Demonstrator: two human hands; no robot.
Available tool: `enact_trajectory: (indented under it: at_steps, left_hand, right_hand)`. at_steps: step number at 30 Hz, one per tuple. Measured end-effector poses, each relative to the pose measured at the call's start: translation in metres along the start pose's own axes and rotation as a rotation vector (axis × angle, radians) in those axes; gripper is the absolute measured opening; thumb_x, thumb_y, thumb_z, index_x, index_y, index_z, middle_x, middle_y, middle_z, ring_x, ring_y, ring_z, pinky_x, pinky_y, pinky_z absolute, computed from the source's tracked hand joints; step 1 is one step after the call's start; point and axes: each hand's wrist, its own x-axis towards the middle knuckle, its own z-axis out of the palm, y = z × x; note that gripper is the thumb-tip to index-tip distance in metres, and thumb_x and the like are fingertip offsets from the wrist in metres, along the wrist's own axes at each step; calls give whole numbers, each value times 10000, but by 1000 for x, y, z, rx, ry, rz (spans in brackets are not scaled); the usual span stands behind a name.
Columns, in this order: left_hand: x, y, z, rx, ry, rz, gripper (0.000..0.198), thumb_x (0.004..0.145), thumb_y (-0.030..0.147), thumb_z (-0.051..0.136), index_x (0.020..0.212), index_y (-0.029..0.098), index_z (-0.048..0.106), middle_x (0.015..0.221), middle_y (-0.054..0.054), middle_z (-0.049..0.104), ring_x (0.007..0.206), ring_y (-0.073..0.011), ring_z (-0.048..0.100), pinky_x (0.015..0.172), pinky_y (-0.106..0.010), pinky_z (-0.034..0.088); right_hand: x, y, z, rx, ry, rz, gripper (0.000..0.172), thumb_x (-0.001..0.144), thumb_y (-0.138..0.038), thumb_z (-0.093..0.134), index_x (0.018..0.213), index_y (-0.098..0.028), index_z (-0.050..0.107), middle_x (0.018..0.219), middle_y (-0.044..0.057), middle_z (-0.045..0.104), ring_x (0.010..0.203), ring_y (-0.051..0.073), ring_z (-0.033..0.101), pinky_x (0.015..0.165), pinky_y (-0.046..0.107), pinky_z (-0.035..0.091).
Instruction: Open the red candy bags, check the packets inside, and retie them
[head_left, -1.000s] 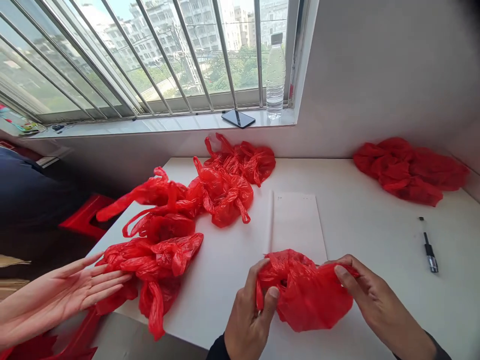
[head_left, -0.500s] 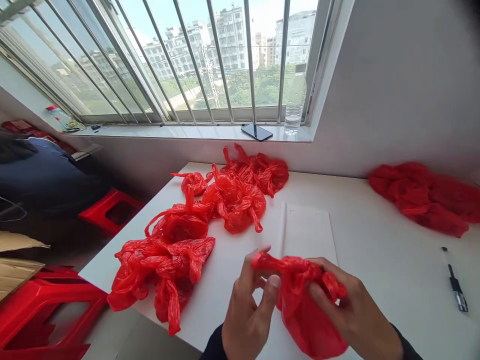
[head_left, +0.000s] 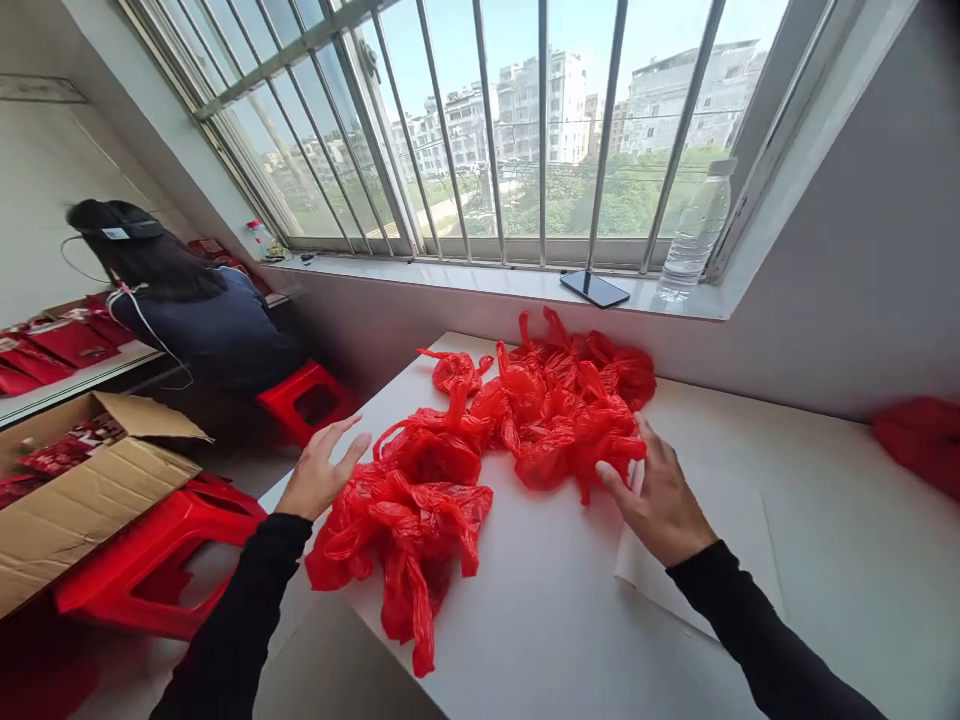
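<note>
Knotted red plastic bags lie in a heap along the left side of the white table, with more red bags bunched behind them. My left hand is at the heap's left side, thumb and fingers spread, holding nothing. On the other side, my right hand is beside the rightmost bag, its thumb and fingers apart; whether it touches the bag I cannot tell. Partly under my right forearm lies a white sheet or pad.
A phone and a water bottle stand on the windowsill. More red material lies at the far right. To the left are an open cardboard box, red stools and a seated person.
The bag that was between both hands has left them and a bag now lies by my right hand. My hands have moved apart, the left far leftward. The view has swung left.
</note>
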Motion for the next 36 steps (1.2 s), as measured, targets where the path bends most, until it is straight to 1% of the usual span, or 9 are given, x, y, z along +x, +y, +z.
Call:
enact_trajectory:
  at_steps: [3, 5, 11, 14, 17, 20, 27, 30, 36]
  left_hand:
    - [8, -23, 7, -6, -120, 8, 721, 856, 667, 472, 1359, 161, 573, 1461, -149, 540, 1379, -335, 450, 1159, -512, 314]
    - [10, -27, 17, -15, -209, 28, 733, 824, 690, 532, 1369, 201, 576, 1512, -120, 503, 1429, -328, 393, 1193, -507, 246]
    - [3, -29, 55, -93, -399, 29, 668, 829, 664, 560, 1304, 201, 637, 1417, -95, 612, 1332, -298, 525, 1157, -425, 337]
    - [-16, -29, 68, -105, -323, -37, 603, 835, 636, 567, 1214, 177, 660, 1295, -100, 684, 1231, -305, 584, 1108, -424, 388]
    - [-40, -26, 73, -139, -233, -78, 448, 893, 577, 512, 1049, 183, 658, 1052, -54, 734, 1004, -251, 654, 970, -371, 483]
    - [-60, -20, 74, -189, -198, -65, 330, 921, 490, 495, 930, 196, 644, 895, -20, 710, 865, -202, 655, 848, -317, 527]
    - [-49, -9, 80, -189, -81, 99, 232, 777, 315, 616, 929, 165, 707, 1446, -108, 496, 1404, -315, 368, 1199, -442, 267]
    - [-35, -9, 87, -220, -137, 151, 257, 802, 280, 538, 959, 155, 700, 1278, -62, 630, 1298, -283, 516, 1119, -418, 391]
    - [-39, -10, 96, -210, -37, 55, 360, 766, 225, 565, 1122, 169, 572, 959, -42, 698, 856, -204, 674, 816, -395, 555]
  right_hand:
    - [-29, -31, 14, -148, 96, -255, 683, 924, -437, 562, 1533, -264, 307, 1528, 137, 369, 1444, 332, 310, 1165, 594, 306]
    - [-51, -56, 35, -90, -112, -392, 689, 909, -424, 608, 1522, -336, 307, 1538, 107, 353, 1433, 318, 338, 1148, 556, 360]
    - [-106, -92, 144, -63, -622, -560, 1356, 484, -554, 906, 1574, -386, 118, 1642, 195, 79, 1466, 535, 144, 1085, 766, 246]
    - [-114, -92, 171, -88, -590, -564, 955, 684, -387, 802, 1506, -362, 319, 1560, 187, 300, 1405, 466, 321, 1089, 705, 285]
    - [-109, -91, 167, -54, -535, -522, 402, 832, -262, 621, 1230, -299, 576, 1264, 110, 555, 1125, 312, 545, 978, 526, 445]
    - [-93, -88, 149, 33, -519, -434, 291, 773, -208, 638, 1060, -259, 628, 1087, 65, 583, 949, 240, 566, 858, 410, 494]
    - [-43, -80, 132, 111, -629, -253, 1059, 650, -335, 787, 1559, -301, 246, 1593, 162, 198, 1380, 376, 402, 999, 499, 487]
    - [-24, -78, 138, 50, -742, -284, 1200, 604, -407, 835, 1591, -304, 160, 1634, 183, 134, 1396, 400, 393, 1008, 507, 473]
    - [-12, -74, 154, 25, -842, -322, 1236, 587, -503, 826, 1592, -190, 178, 1351, 189, 566, 1089, 366, 634, 917, 497, 506]
